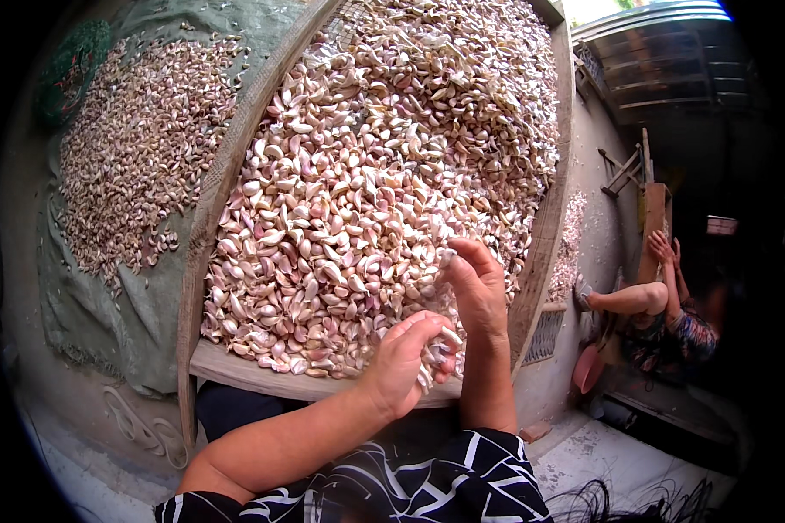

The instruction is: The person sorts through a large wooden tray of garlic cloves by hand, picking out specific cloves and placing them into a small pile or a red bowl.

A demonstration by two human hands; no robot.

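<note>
Garlic cloves, white with pink-purple skins, cover a wood-framed mesh tray in front of me. Above its near edge, my left hand is cupped with the palm turned right, its fingers curled around several garlic cloves. Just beyond it on the right, my right hand is raised over the cloves, thumb and forefinger bent toward each other in a loose pinch. Something small and pale may be at the thumb tip, but I cannot make it out. Blur below those fingers hides detail.
On the left, more cloves lie on a green sheet beside a green net. Right of the tray are spilled cloves, a pink basin, a wooden trestle and another person, seated.
</note>
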